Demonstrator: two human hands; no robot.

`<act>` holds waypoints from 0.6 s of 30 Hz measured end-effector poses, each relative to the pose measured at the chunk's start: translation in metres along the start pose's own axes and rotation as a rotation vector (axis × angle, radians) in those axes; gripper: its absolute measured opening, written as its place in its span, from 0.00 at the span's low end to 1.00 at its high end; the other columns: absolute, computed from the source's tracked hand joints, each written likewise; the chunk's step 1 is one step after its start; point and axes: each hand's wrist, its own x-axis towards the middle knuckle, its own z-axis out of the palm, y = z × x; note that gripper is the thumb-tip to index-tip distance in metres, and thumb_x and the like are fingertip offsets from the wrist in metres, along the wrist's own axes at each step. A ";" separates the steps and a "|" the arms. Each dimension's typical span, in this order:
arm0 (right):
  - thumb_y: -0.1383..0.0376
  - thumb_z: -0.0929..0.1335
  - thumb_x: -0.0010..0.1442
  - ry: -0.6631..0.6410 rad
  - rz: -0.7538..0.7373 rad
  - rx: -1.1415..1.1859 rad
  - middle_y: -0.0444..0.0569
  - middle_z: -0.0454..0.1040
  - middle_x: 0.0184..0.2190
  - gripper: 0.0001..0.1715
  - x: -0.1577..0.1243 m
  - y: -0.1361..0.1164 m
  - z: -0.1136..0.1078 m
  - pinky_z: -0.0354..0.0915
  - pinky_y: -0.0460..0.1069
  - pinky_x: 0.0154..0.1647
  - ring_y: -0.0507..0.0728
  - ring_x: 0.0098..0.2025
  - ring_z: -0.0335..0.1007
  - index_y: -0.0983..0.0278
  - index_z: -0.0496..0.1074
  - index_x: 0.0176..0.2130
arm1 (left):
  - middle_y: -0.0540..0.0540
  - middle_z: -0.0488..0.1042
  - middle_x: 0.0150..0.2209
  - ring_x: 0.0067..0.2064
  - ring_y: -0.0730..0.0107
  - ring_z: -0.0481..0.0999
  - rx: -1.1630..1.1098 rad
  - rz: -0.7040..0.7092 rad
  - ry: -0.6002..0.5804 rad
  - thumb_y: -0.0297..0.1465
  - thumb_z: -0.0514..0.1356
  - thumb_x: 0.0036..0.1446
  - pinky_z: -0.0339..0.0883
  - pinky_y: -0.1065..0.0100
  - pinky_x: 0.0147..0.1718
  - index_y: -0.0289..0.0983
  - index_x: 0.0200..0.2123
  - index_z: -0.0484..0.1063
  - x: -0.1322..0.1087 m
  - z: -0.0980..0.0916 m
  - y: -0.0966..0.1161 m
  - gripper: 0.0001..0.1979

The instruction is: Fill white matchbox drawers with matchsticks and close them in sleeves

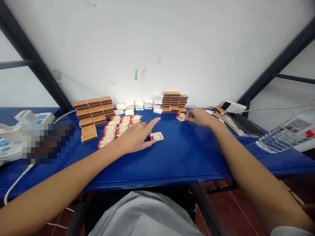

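At left, matchboxes (96,110) apparently read "安全火柴".

Matches (110,128) are cream with red heads, matchboxes (89,136) orange and brown, matchbox trays (139,104) white, the tabletop (177,157) solid blue.

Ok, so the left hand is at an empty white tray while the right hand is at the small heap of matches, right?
Not quite: the white tray at the left hand isn't empty. The head view shows red-tipped matches lying in it. The right hand is indeed at the small heap of matches.
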 end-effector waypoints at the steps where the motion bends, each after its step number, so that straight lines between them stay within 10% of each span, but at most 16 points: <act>1: 0.64 0.69 0.64 -0.008 -0.003 0.010 0.52 0.81 0.32 0.08 -0.001 -0.002 -0.001 0.61 0.50 0.34 0.58 0.33 0.74 0.64 0.80 0.37 | 0.41 0.81 0.49 0.53 0.49 0.79 0.003 0.002 0.001 0.40 0.60 0.71 0.72 0.53 0.53 0.43 0.80 0.43 0.000 0.000 0.000 0.42; 18: 0.55 0.72 0.58 -0.164 -0.168 0.231 0.51 0.82 0.34 0.14 -0.010 -0.016 -0.005 0.65 0.51 0.36 0.59 0.35 0.74 0.62 0.80 0.37 | 0.41 0.81 0.49 0.53 0.49 0.79 0.013 -0.007 -0.010 0.39 0.61 0.71 0.72 0.52 0.53 0.43 0.80 0.42 0.000 0.001 0.000 0.43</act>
